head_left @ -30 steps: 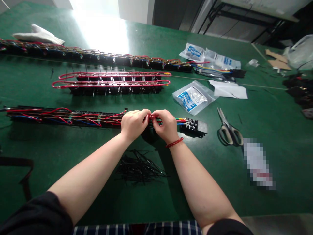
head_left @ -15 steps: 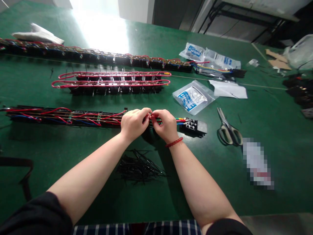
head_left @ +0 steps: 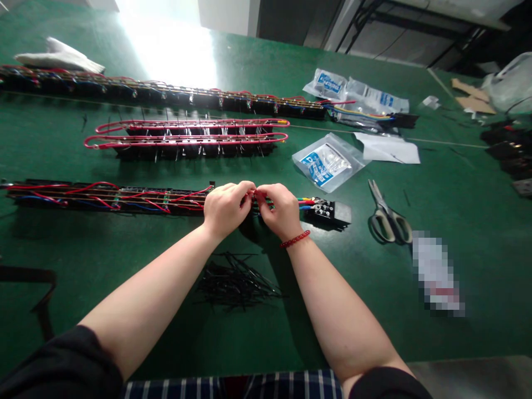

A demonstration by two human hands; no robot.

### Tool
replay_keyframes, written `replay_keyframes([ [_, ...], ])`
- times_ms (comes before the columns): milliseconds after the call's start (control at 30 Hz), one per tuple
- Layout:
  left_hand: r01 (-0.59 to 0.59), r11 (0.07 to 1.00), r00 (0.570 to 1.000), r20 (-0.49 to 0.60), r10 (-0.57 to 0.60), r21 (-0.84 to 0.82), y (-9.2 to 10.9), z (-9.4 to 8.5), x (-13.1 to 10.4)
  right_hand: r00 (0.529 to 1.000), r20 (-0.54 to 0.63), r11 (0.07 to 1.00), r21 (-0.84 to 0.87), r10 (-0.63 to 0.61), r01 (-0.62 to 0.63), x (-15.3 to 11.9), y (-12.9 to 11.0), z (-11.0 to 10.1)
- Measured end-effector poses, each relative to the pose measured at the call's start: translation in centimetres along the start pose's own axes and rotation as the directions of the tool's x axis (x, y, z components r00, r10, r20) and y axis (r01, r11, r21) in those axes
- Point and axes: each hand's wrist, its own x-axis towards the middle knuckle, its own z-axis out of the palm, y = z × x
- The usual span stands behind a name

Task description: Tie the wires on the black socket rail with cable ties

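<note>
Both of my hands meet over the right end of a long black wired strip (head_left: 87,198), which carries red and blue wires. My left hand (head_left: 228,208) is closed in a pinch at the strip's end. Right beside it, my right hand (head_left: 279,209) pinches too, its fingertips touching or nearly touching the left ones. What lies between the fingertips is too small and covered to name. Coloured wires (head_left: 306,203) come out from under my right hand and run to a black terminal block (head_left: 331,213). A heap of black cable ties (head_left: 236,281) lies below my hands.
Scissors (head_left: 388,216) lie at the right, by a blurred-out item (head_left: 436,271). Behind are a plastic bag of small parts (head_left: 328,162), a white paper (head_left: 386,147), strips looped with red wire (head_left: 195,141), a longer wired strip (head_left: 166,94) and a white glove (head_left: 58,55).
My hands stay pinched together at the same place on the strip, with only slight finger movement. The whole view has shifted a little.
</note>
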Motion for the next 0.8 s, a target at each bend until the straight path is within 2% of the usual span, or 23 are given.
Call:
replay_keyframes([
  [333, 0.002, 1.000, 1.000, 0.008, -0.002, 0.013, 0.02, 0.04, -0.01, 1.000, 0.007, 0.999, -0.037, 0.015, -0.015, -0.03, 0.11, 0.12],
  [800, 0.014, 1.000, 1.000, 0.019, -0.014, 0.008, 0.08, -0.13, 0.05, 1.000, -0.011, 1.000, -0.006, 0.023, -0.023, -0.10, 0.20, 0.10],
])
